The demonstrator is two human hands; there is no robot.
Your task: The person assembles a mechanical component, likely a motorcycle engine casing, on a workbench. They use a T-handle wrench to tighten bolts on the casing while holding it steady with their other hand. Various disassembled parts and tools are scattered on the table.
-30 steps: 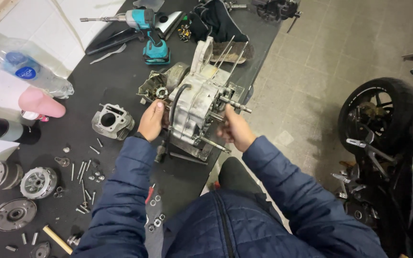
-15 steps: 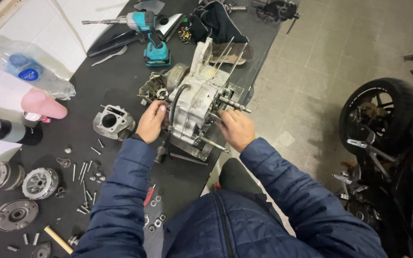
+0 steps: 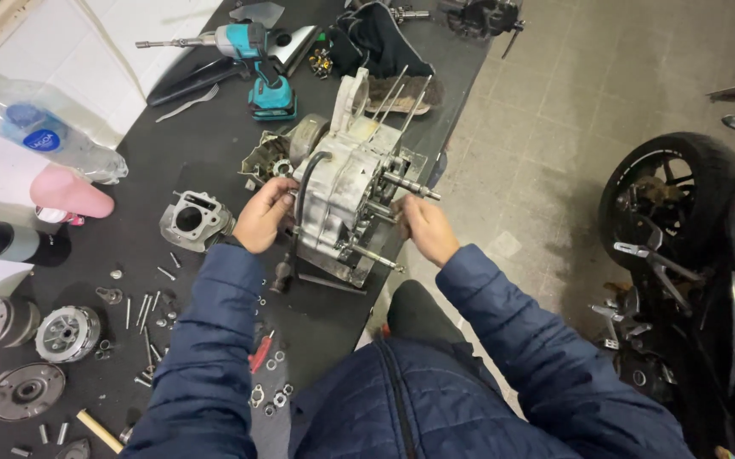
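Engine case: a grey metal engine crankcase stands on edge near the centre of the frame, at the right edge of the black counter, with bare studs and shafts jutting toward the upper right and right.
Left hand: the left hand lies against the case's left face beside a black hose, fingers curled onto the metal.
Right hand: the right hand is at the lower right shafts, fingers closed around one; how firm the grip is cannot be told.
Handling: judged heavy, rigid and oily; best held by the broad case walls, not the thin studs.
Near parts: a cylinder block sits just left of the left hand; loose bolts and washers lie below it.
Outer counter: teal cordless drill at upper centre; plastic bottle and pink object at upper left; clutch discs at lower left.
Floor: a motorcycle wheel at right.
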